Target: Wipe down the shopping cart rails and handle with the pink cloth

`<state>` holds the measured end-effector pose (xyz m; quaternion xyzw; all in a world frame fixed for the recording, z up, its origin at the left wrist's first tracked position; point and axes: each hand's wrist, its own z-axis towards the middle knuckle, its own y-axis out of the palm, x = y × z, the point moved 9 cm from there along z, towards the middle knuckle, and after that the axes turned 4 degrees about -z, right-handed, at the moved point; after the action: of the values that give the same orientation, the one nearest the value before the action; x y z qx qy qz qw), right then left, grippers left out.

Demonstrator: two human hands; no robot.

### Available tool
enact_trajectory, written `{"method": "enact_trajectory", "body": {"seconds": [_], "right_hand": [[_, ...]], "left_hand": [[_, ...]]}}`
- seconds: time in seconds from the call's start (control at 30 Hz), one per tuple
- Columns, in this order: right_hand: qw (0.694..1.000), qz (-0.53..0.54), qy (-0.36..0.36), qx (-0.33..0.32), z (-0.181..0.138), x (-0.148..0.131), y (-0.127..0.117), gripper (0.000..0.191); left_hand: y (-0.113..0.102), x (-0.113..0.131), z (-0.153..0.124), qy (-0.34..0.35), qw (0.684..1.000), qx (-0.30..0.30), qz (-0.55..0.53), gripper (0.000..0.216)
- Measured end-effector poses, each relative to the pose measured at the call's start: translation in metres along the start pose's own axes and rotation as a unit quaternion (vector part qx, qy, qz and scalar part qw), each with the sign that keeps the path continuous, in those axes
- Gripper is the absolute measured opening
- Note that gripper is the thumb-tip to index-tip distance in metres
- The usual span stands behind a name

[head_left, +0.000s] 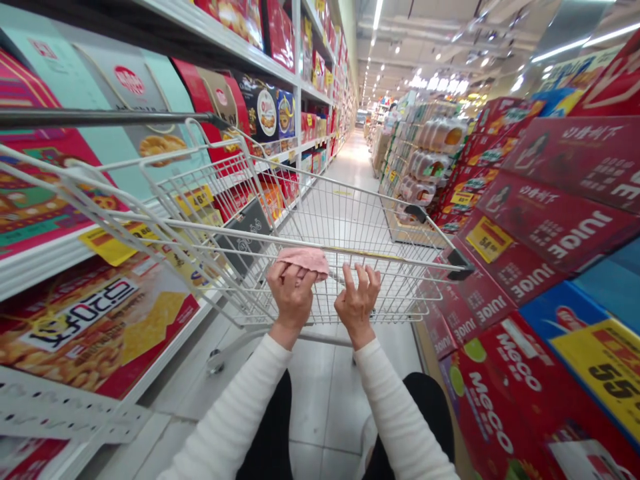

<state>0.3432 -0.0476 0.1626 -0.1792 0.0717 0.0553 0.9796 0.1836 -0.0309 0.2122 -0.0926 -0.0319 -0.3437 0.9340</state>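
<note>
A white wire shopping cart (360, 251) stands in front of me, its near rail running across the middle of the view. My left hand (290, 297) is closed on a pink cloth (310, 259), which is bunched against the cart just under that rail. Part of the cloth lies hidden beneath my fingers. Beside it on the right, my right hand (358, 300) has its fingers bent onto the cart's wires, with no cloth visible in it. A black handle bar (105, 119) shows at the cart's left end.
Shelves with boxed snacks and yellow price tags (123, 240) rise close on the left. Stacked red drink cartons (530, 260) stand close on the right. Between them a tiled aisle (350, 157) leads away, with wrapped goods (433, 147) farther along.
</note>
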Motion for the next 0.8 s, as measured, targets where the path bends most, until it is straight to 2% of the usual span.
{"method": "enact_trajectory", "body": {"seconds": [0.1,0.17,0.3,0.4,0.47,0.57,0.67,0.73,0.8], "right_hand": [[1.0,0.009,-0.007,-0.01,0.001,0.001,0.003,0.075],[1.0,0.004,-0.021,-0.007,0.004,-0.001,0.002,0.074],[0.999,-0.017,-0.048,0.007,0.008,-0.006,-0.003,0.07],[0.999,-0.015,-0.045,-0.003,0.009,-0.005,-0.003,0.07],[0.999,-0.003,-0.036,-0.006,0.008,-0.004,-0.002,0.072],[0.999,0.002,-0.033,0.009,0.007,-0.003,-0.004,0.074],[0.999,-0.005,-0.034,0.02,0.006,-0.003,-0.005,0.074],[0.999,-0.007,-0.031,0.017,0.005,-0.002,-0.005,0.074],[1.0,-0.013,-0.027,0.01,0.004,-0.001,-0.004,0.074]], "left_hand": [[-0.002,-0.004,0.028,-0.024,1.0,0.018,0.007,0.022],[0.004,-0.003,0.033,-0.015,1.0,0.01,0.003,0.021],[0.012,-0.003,0.0,0.029,0.999,-0.02,-0.002,0.016],[0.012,-0.008,-0.027,0.034,0.997,-0.063,-0.012,0.017],[0.008,-0.012,-0.028,0.016,0.997,-0.065,-0.043,0.016],[0.003,-0.018,-0.006,-0.025,0.996,-0.038,-0.074,0.014],[0.012,-0.019,0.008,-0.032,0.997,-0.042,-0.047,0.019],[0.021,-0.016,-0.002,-0.004,0.998,-0.058,-0.023,0.019],[0.024,-0.009,-0.027,0.045,0.997,-0.066,-0.005,0.016]]}}
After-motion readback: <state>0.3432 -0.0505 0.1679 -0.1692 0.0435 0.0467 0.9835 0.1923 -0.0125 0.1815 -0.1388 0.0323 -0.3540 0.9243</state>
